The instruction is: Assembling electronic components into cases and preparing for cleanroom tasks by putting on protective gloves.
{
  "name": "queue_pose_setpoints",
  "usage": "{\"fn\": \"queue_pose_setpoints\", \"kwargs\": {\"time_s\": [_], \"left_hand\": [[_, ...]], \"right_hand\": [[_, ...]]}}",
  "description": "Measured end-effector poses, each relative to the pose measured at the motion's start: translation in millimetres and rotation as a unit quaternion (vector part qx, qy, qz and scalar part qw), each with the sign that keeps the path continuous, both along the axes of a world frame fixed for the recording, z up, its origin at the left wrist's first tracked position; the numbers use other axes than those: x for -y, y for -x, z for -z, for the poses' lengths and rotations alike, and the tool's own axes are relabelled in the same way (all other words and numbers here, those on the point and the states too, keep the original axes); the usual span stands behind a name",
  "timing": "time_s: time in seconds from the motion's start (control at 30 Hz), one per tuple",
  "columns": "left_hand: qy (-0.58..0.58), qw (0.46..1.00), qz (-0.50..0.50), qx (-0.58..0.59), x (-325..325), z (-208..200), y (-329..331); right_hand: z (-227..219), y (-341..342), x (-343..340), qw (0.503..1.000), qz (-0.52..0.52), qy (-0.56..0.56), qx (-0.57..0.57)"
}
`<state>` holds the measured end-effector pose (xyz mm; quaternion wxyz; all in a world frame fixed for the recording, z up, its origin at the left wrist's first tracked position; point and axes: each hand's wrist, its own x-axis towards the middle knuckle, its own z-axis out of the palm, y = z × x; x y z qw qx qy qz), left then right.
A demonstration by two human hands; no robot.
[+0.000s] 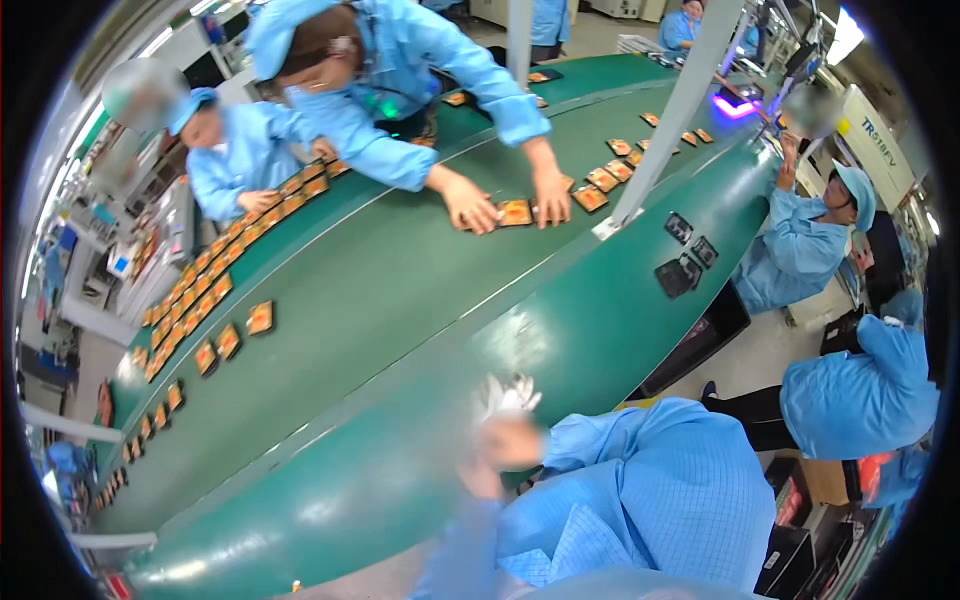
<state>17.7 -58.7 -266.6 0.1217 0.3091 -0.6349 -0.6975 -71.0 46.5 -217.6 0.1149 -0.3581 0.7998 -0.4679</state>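
My right hand is over the near edge of the green surface, its sleeve coming in from the right. White glove-like coverings show at its fingers, which are spread apart. Blur hides the palm, so I cannot tell whether anything small lies in it. Close beside its wrist is my left hand, its fingers smeared and hidden. Beneath both hands runs the smooth green worktop. Several black flat parts lie on it, up and to the right of my hands.
Beyond a metal edge strip, a green conveyor belt carries rows of orange-and-black square pieces. A co-worker's hands touch pieces across the belt. A grey post stands at the right, near a purple-lit device. Dark crates are at lower right.
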Motion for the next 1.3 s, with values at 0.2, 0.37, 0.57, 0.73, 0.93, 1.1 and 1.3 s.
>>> {"fn": "queue_pose_setpoints", "kwargs": {"time_s": [0.2, 0.37, 0.57, 0.73, 0.93, 1.1, 1.3], "left_hand": [[-0.095, 0.995, -0.029, 0.017, 108, -18, -151], [-0.208, 0.978, 0.023, -0.021, 156, -20, -213], [-0.036, 0.963, 0.266, 0.007, 149, -103, -247], [0.112, 0.921, 0.369, 0.055, 135, -120, -276], [0.057, 0.867, 0.489, 0.072, 59, -108, -310], [0.014, 0.794, 0.599, 0.102, -76, -140, -351], [0.040, 0.669, 0.724, 0.161, -251, -172, -462]], "right_hand": [[-15, -169, 114, 0.988, 0.049, 0.101, 0.107], [-68, -242, 136, 0.980, 0.092, 0.082, 0.159], [-78, -320, 115, 0.948, 0.263, 0.106, 0.145], [-72, -368, 97, 0.919, 0.325, 0.123, 0.187], [-97, -442, 2, 0.879, 0.455, 0.112, 0.092], [-108, -529, -97, 0.815, 0.574, 0.080, 0.000], [-116, -686, -244, 0.636, 0.771, 0.046, 0.001]]}}
